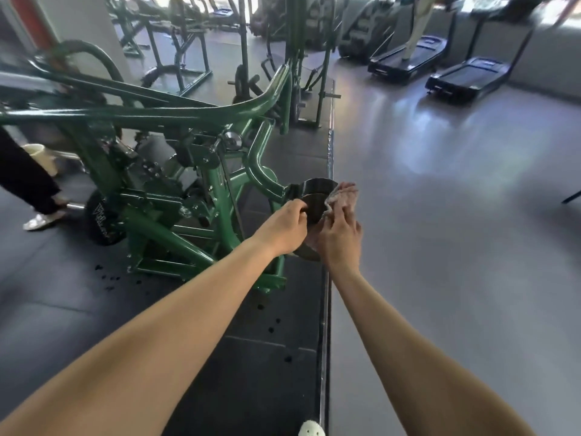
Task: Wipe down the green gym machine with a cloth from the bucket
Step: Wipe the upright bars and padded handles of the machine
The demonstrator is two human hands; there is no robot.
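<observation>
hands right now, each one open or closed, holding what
Left hand: closed, fingers curled round the edge of the dark metal plate.
Right hand: open, fingers fairly straight, pressing the cloth against that plate.

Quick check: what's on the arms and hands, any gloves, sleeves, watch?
Nothing worn shows: left hand and right hand are ungloved; left forearm and right forearm are bare to the frame edge; no sleeve, watch, band or ring visible.

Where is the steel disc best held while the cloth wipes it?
The steel disc's thin left rim, from the near left, where the left hand grips it: the green arm joins higher up and the cloth covers the right side.
</observation>
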